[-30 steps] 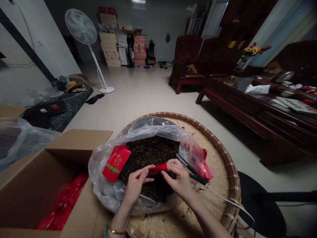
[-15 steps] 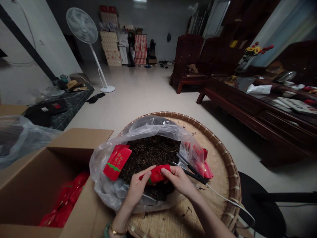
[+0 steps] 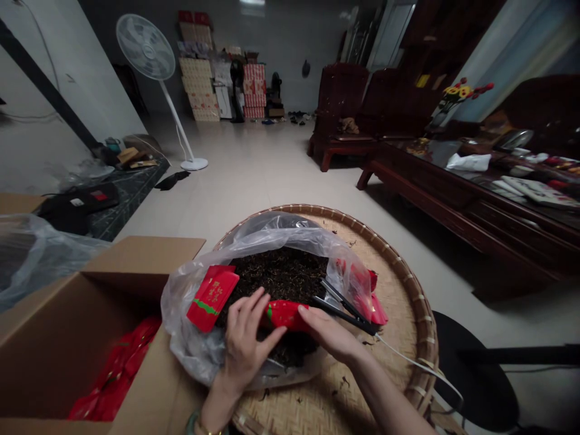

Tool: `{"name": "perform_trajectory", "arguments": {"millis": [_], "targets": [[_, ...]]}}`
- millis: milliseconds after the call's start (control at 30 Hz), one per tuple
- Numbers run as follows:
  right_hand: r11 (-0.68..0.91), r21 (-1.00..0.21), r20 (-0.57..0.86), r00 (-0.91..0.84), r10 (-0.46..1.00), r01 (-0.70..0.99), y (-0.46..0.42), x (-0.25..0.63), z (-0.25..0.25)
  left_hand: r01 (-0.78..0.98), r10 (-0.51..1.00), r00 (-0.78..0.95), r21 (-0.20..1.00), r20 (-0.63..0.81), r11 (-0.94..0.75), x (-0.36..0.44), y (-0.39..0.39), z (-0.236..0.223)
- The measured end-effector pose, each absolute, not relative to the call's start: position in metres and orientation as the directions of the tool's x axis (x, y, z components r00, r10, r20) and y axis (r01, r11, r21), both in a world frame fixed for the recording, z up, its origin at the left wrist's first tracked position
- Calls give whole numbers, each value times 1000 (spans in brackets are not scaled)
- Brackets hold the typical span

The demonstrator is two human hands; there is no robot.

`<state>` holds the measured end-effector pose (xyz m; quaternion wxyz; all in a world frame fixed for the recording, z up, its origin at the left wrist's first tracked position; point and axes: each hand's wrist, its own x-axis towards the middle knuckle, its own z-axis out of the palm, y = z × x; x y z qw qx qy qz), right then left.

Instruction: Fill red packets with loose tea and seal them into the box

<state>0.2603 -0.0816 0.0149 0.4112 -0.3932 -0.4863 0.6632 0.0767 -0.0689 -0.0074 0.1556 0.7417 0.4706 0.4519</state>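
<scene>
My right hand (image 3: 330, 332) pinches the right end of a small red tea packet (image 3: 286, 314) with a green band. My left hand (image 3: 247, 335) is open at the packet's left end, thumb and fingers spread; whether it touches the packet I cannot tell. Below both hands lies dark loose tea (image 3: 281, 272) in a clear plastic bag (image 3: 181, 302). Several flat red packets (image 3: 212, 299) rest on the bag's left side. To the right of my right hand is a black hand-held clamp sealer (image 3: 347, 308) with its jaws apart and a white cord.
The bag stands on a round woven bamboo tray (image 3: 403, 302). An open cardboard box (image 3: 145, 254) at left holds red packets (image 3: 120, 368). More red packets (image 3: 378, 308) lie at the tray's right. A white fan (image 3: 147, 51) and a dark wooden table (image 3: 430, 187) stand farther off.
The red packet has turned from edge-on to showing its broad face. My left hand has let go of it and spread its fingers, while my right hand keeps its hold.
</scene>
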Motion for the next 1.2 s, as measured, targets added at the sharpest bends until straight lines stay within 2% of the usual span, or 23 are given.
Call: {"name": "perform_trajectory", "arguments": {"millis": [67,100,167,333,667,800,867,967,1033,1067,1200], "targets": [[-205,-966,-141,-342,929,-159,-83,257,16,625,729,361,429,582,-652,79,-72,-9],[-214,-965,-153,-337,929,-151,-85,256,17,623,698,432,371,571,-689,80,-73,-9],[-222,-967,-169,-333,928,-127,-88,254,21,604,673,480,345,563,-719,82,-72,-10],[-191,-981,-169,-330,929,-34,-92,259,37,567,678,416,410,606,-714,85,-66,-11],[-28,-995,-61,-384,921,91,-78,253,54,551,680,413,428,605,-716,81,-59,-13],[-3,-993,-51,-406,913,119,-77,256,64,569,711,362,461,603,-681,80,-57,-16],[1,-994,-38,-363,931,105,-76,261,68,589,743,301,496,598,-638,79,-56,-16],[11,-995,-7,-179,984,101,-70,271,63,605,792,193,565,580,-561,78,-54,-15],[37,-975,14,-103,995,218,-64,274,51,598,822,133,617,553,-512,76,-53,-13],[59,-946,18,-131,991,319,-61,274,43,588,838,108,646,535,-487,76,-53,-13],[160,-734,-150,-388,910,660,-48,263,17,533,884,39,739,465,-412,72,-53,-14]]}}
